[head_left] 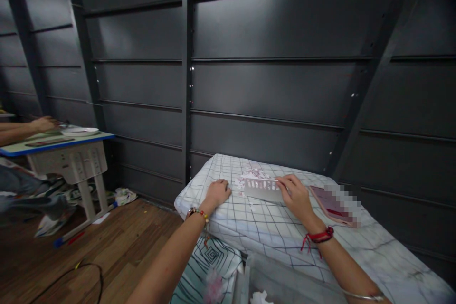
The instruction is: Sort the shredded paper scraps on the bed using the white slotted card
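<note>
In my right hand [294, 194] is a thin, pale rectangular sheet [261, 192], pinched at its right end. Along the upper part of this sheet runs a row of small shiny whitish marks or pieces, too small to name. My left hand [216, 193] lies on the white checked cloth [249, 221] to the left of the sheet, apart from it, fingers loosely bent and nothing seen in them. Just behind the sheet, a small heap of white and pinkish scraps [252, 174] is spread on the cloth.
A phone in a pink case [333, 206] lies right of my right hand. Below the table edge stands a translucent bin [285, 278] with white paper scraps [260, 297]. At left, another person's hand [45, 124] is over a desk [103, 137]. A dark panelled wall [267, 85] rises behind.
</note>
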Tool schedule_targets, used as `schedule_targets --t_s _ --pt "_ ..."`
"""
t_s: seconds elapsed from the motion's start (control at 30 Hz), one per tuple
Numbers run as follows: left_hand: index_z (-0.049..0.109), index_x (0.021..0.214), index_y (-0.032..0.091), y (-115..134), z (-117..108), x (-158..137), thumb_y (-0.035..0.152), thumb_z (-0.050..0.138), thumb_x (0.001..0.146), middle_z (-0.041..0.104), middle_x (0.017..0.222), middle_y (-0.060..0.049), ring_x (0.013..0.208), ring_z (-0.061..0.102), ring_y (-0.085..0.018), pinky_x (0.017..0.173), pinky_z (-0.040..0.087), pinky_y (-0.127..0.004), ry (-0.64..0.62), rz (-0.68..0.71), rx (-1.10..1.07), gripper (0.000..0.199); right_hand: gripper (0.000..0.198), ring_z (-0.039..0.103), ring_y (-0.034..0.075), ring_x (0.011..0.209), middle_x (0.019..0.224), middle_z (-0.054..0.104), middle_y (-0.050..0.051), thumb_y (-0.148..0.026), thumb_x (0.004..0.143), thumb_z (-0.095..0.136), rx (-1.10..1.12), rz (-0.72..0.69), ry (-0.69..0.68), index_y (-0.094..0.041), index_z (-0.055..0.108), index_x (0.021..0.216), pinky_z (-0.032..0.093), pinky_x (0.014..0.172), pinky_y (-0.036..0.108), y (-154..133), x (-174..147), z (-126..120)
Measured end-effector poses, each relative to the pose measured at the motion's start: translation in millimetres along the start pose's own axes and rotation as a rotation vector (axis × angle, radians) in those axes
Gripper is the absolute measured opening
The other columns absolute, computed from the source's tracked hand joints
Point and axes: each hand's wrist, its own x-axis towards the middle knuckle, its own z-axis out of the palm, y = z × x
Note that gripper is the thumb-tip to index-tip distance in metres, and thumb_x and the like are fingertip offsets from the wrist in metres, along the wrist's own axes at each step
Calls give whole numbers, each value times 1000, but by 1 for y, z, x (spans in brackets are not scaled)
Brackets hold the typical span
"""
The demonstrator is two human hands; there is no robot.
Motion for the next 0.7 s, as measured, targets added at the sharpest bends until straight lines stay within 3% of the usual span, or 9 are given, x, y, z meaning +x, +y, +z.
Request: schedule_targets --t_s 0.2,0.47,0.7 --pt "61 104 15 0 1 1 26 41 87 62 109 -11 99 59 -23 86 43 -31 -8 -4 -1 29 15 56 15 73 78 58 3 -24 87 48 -49 -23 30 -20 63 88 47 69 30 3 4 -18" --pt "61 105 15 -1 2 1 26 42 87 62 109 -10 100 58 -22 88 42 -30 2 3 13 28 15 57 14 71 78 58 3 -23 88 47 -55 -51 20 -19 62 88 47 65 28 -1 -1 -14" --pt "61 104 15 -2 3 1 27 41 87 62 110 -10 100 58 -22 89 42 -30 11 9 6 29 12 58 14 72 78 60 2 -23 86 51 -110 -41 103 -20 62 86 47 66 27 5 -8 -36"
